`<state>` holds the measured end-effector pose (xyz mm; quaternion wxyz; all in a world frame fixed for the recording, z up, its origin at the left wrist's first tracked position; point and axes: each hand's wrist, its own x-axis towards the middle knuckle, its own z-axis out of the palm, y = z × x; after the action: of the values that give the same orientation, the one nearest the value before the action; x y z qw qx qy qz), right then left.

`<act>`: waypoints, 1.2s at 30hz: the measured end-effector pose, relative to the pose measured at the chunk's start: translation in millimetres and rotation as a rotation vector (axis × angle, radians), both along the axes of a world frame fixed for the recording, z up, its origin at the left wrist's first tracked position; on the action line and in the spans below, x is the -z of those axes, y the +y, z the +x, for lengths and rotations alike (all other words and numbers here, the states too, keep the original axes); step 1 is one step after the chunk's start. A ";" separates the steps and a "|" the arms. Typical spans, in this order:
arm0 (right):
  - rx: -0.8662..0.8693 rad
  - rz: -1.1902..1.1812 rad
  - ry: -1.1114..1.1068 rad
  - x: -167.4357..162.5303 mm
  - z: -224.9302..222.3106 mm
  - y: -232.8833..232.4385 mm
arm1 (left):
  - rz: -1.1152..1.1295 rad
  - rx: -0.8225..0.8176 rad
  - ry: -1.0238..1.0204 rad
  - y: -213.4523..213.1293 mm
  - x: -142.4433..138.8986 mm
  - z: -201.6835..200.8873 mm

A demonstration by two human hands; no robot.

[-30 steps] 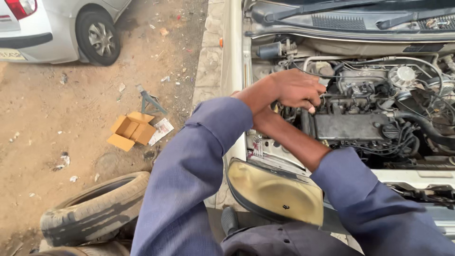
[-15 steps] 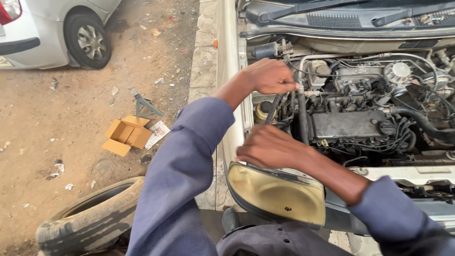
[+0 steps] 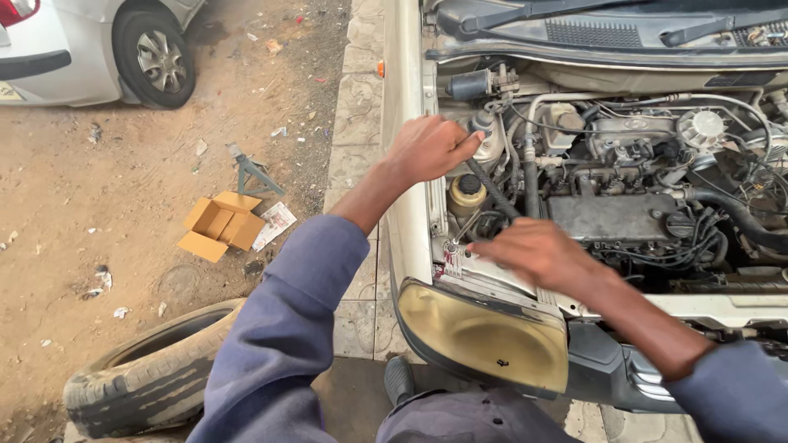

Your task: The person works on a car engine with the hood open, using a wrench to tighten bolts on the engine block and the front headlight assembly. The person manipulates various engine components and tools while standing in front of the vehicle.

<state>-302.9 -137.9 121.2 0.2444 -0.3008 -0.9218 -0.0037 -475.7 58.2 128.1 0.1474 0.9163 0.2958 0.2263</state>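
Note:
I lean over the open engine bay [image 3: 624, 213] of a pale car. My left hand [image 3: 428, 148] is at the bay's left edge, its fingers curled on the top end of a black hose [image 3: 497, 190] beside a grey cap [image 3: 484, 123]. A yellowish round reservoir [image 3: 466, 194] sits just below it. Nearer to me, my right hand [image 3: 543, 255] hovers palm down over the front panel [image 3: 484, 275], fingers stretched to the left, holding nothing. Both arms wear blue sleeves. A yellowed headlight [image 3: 480, 336] lies under my right forearm.
On the dirt ground at left lie an open cardboard box [image 3: 220, 226], a small metal stand [image 3: 250, 174] and a worn tyre [image 3: 144, 373]. A silver car [image 3: 98, 49] is parked at top left. A paved strip [image 3: 357, 107] runs along the car's side.
My right hand has drawn back from the engine to the front panel. My left hand has shifted left to the bay's edge, and the two hands are now apart.

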 end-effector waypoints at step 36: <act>0.541 -0.979 0.337 22.8 12.4 227.6 | 0.167 -0.646 0.247 -216.2 13.0 56.0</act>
<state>-290.4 89.7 98.4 0.2106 -0.6000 -0.6550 0.4082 -419.7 -158.0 115.1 -0.0439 0.8047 0.5664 0.1722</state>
